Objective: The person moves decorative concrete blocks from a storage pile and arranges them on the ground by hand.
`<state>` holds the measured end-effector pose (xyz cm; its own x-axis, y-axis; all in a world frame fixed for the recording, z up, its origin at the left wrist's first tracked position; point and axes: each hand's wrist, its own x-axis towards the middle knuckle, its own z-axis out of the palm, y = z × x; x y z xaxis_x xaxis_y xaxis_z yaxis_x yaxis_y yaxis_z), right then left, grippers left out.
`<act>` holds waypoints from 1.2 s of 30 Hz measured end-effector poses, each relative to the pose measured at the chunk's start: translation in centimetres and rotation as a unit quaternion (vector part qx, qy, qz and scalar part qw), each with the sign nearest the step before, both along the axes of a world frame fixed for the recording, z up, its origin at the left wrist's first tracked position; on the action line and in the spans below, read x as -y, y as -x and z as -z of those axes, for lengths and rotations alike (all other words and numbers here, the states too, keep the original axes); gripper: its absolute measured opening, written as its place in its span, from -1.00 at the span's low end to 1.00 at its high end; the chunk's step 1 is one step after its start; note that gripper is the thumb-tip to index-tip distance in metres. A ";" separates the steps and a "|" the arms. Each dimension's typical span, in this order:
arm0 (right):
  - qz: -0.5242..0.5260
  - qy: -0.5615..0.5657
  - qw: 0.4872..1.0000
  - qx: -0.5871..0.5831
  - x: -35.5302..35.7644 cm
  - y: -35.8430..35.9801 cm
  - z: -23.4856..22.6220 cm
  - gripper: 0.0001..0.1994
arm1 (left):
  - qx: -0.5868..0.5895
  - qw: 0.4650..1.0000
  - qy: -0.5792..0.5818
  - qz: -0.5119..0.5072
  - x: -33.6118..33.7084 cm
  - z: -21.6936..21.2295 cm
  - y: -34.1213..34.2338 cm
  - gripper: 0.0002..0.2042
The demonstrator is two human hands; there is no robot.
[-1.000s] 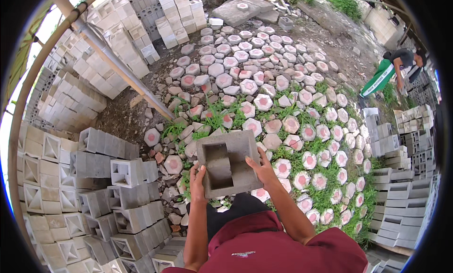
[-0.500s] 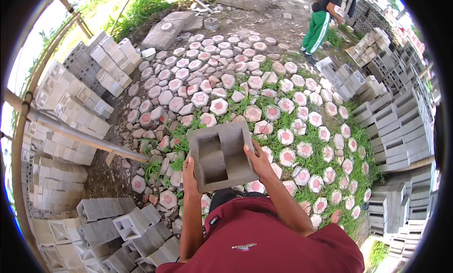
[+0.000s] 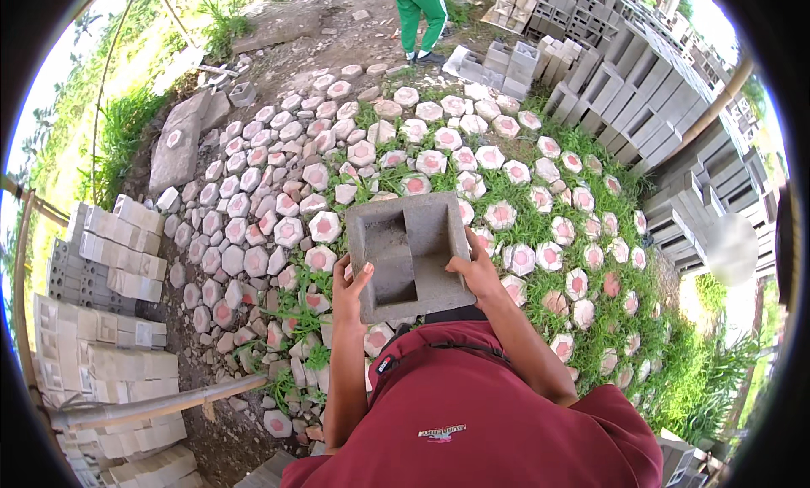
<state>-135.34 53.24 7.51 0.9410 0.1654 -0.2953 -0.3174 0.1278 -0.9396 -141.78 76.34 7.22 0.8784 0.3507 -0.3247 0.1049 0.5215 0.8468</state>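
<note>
A grey concrete block (image 3: 411,210) with an open recess is held in front of my body, tilted so that its hollow face shows. My left hand (image 3: 349,287) grips its left side, with the thumb against the edge. On the opposite side my right hand (image 3: 479,277) clasps the block, its thumb hooked over the near right rim. Both hands are closed on it, and the fingers behind the block are hidden. Beneath it lies a path of hexagonal paving stones (image 3: 325,226) with reddish centres.
Stacks of pale blocks (image 3: 101,345) line the left, with a bamboo pole (image 3: 169,410) in front. Grey block stacks (image 3: 633,91) stand at the right. A person in green trousers (image 3: 420,17) stands at the far end beside some blocks (image 3: 502,64). Grass (image 3: 523,210) grows between the pavers.
My view has turned to the right, so the scene has shifted left. The block stays in both hands and is tilted slightly differently. The other person now appears nearer the middle top.
</note>
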 end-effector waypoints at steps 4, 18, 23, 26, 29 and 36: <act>0.063 0.009 0.998 -0.008 1.0 -2.1 -0.1 -0.14 | -0.008 0.998 0.017 0.062 1.0 -0.7 -4.4 -0.38; 0.176 -0.012 0.984 -0.016 9.4 -22.3 1.0 -0.14 | -0.040 0.970 -0.095 0.218 8.4 1.1 -30.3 -0.23; 0.184 -0.039 0.982 -0.030 13.1 -30.0 -2.4 -0.04 | -0.024 0.971 -0.081 0.224 12.4 0.3 -38.0 -0.26; 0.170 0.021 0.985 0.034 16.1 -33.9 -0.4 -0.05 | -0.011 0.971 -0.065 0.231 14.6 -0.4 -42.2 -0.29; 0.175 0.003 0.984 0.010 17.4 -37.6 -1.2 -0.08 | -0.033 0.964 -0.073 0.252 16.1 -1.2 -46.7 -0.29; 0.186 0.022 0.982 0.016 20.7 -48.4 -0.4 -0.12 | -0.012 0.959 -0.102 0.265 20.0 -1.7 -58.0 -0.27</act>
<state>-86.92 32.59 7.92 0.9428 -0.2033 -0.2644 -0.2273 0.1885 -0.9554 -83.82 56.38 8.94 0.9437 -0.0843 -0.3198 0.3306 0.2132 0.9194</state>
